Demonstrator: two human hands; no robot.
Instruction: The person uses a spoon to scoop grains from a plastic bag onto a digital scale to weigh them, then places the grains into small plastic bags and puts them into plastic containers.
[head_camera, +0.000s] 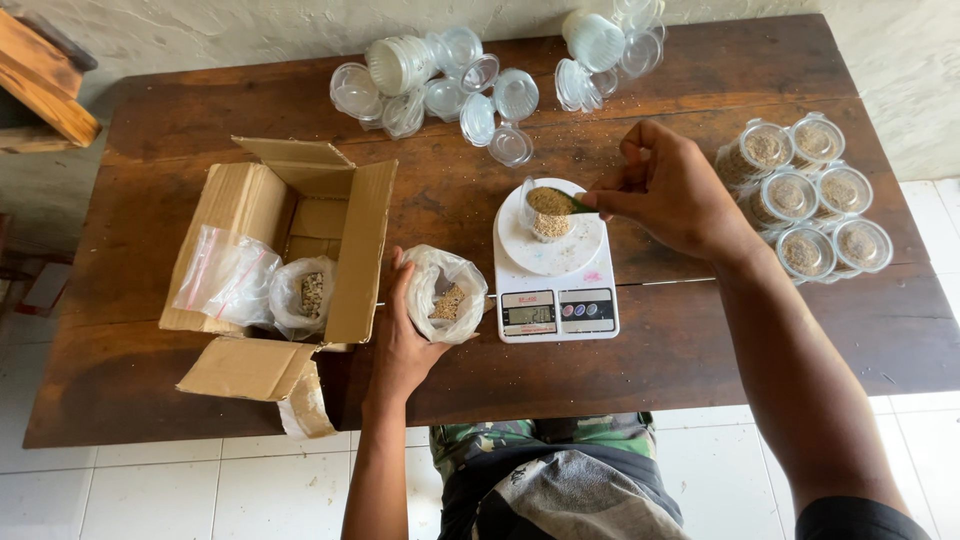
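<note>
Clear round plastic cup (548, 212) of tan grain on white kitchen scale (556, 290); right hand (668, 190) pinches green scoop (581, 205); left hand (405, 335) clasps crinkled grain bag (446, 293).

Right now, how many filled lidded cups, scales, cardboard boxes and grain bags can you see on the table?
Filled lidded cups: 7, stacked at the right, so more may be hidden
Scale: 1
Cardboard box: 1
Grain bags: 2, one in the left hand, one in the box
Total: 11
</note>
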